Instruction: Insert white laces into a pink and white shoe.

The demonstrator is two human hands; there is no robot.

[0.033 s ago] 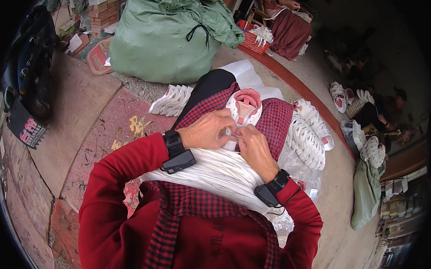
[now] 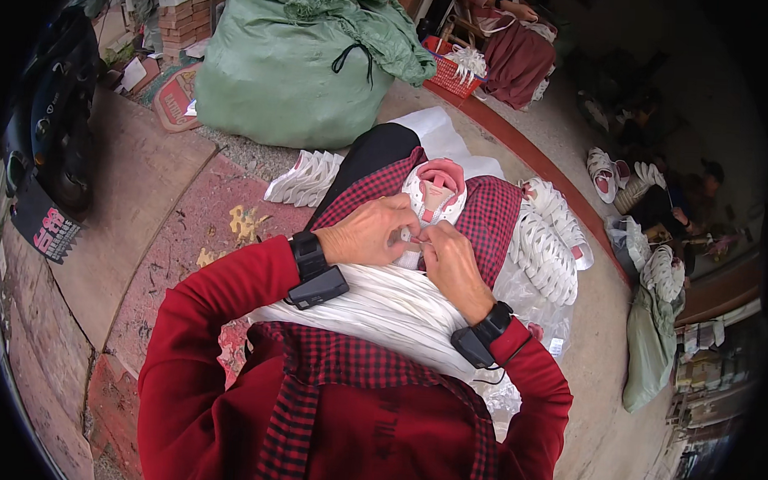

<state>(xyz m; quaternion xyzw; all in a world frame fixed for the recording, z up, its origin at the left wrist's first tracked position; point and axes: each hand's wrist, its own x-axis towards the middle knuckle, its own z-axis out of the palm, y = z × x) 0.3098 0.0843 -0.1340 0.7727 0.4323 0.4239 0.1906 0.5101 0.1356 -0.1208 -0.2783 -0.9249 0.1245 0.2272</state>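
A white and pink shoe upper (image 2: pixel 437 192) rests on my lap, its pink-lined opening facing away from me. My left hand (image 2: pixel 369 231) is closed on the near left side of the upper. From the right, my right hand (image 2: pixel 453 264) has its thumb and forefinger pinched together at the upper's near end, by the left fingertips. What the right fingers pinch is too small to make out. Below both hands, a thick bundle of white laces (image 2: pixel 373 301) lies across my lap over a checked apron (image 2: pixel 492 212).
Stacked white shoe uppers lie to my right (image 2: pixel 546 246) and left (image 2: pixel 306 177). Ahead sits a big green sack (image 2: pixel 297 76); a red basket (image 2: pixel 454 76) stands near a seated person (image 2: pixel 519 58). A parked scooter (image 2: pixel 62 119) is far left, a green bag (image 2: pixel 651 351) at right.
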